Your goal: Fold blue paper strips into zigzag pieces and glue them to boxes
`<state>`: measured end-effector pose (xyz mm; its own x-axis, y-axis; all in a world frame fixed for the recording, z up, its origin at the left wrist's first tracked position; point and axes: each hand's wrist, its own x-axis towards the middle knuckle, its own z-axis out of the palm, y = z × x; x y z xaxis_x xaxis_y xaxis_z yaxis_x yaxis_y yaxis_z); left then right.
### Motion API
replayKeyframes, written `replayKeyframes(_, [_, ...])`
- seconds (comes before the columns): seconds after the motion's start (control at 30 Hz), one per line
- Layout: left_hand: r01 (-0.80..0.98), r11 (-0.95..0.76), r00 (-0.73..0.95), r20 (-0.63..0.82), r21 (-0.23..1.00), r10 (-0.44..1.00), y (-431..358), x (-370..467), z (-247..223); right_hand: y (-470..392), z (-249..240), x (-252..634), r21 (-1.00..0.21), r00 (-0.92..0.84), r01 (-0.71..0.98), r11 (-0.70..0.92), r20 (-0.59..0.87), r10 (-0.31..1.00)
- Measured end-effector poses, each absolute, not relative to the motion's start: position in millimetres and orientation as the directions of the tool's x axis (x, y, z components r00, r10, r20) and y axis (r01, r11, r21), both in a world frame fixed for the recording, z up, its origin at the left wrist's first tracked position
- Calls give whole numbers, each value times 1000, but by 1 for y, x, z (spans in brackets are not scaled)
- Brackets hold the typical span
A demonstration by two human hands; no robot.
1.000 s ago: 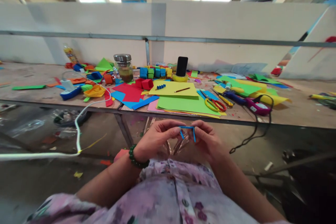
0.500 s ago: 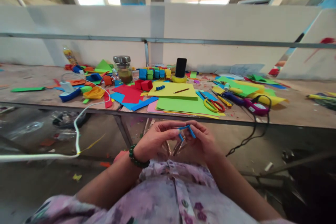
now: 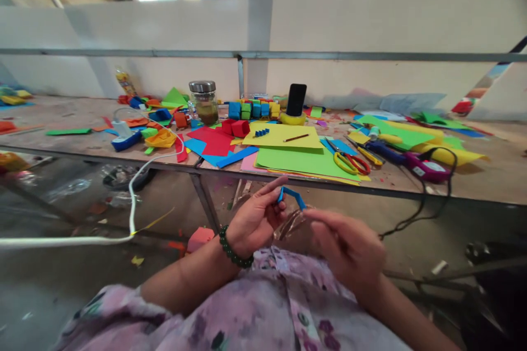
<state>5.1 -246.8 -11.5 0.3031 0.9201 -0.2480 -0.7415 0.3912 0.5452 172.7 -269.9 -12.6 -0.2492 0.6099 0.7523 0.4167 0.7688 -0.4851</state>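
A narrow folded blue paper strip (image 3: 291, 192) is held over my lap, in front of the table edge. My left hand (image 3: 257, 214), with a dark green bead bracelet (image 3: 233, 249) at its wrist, pinches the strip's left end between thumb and fingers. From there the strip runs right and bends downward. My right hand (image 3: 349, 247) is at the strip's lower right end, its index finger stretched toward it and the fingertip at or touching the tip. Its other fingers are loosely curled and slightly blurred, with nothing visibly gripped.
On the table lie yellow paper (image 3: 263, 134) with a pencil (image 3: 295, 137) and a small blue folded piece (image 3: 262, 132), green sheets (image 3: 300, 162), scissors (image 3: 348, 160) and a purple glue gun (image 3: 426, 167). Behind stand a glass jar (image 3: 205, 104), phone (image 3: 296, 100) and paper cubes (image 3: 234, 110). A white cable (image 3: 132, 197) hangs left.
My right hand has loosened from the strip and moved right and down, index finger extended. My left hand still pinches the strip, now more opened out. The view has shifted slightly.
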Motion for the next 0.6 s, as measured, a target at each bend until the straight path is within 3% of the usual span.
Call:
replayKeyframes(0.07, [-749,383,289,-254,541,923,-249,6,-8,-276,-7,167,-318,-488,352,880,740,463])
replayKeyframes(0.13, [-742,376,266,-271,555,925,-252,7,-5,-276,-6,161,-257,-579,321,911,708,404])
replayKeyframes(0.3, [-720,311,202,-241,621,949,-257,9,-4,-269,-13,149,-168,-602,475,864,654,458])
replayKeyframes(0.5, [-684,304,219,-212,663,953,-260,10,-3,-271,-17,147,-137,-614,320,938,724,315])
replayKeyframes(0.6, [-686,281,202,-195,672,960,-262,12,1,-271,-14,149,-163,-577,335,928,743,339])
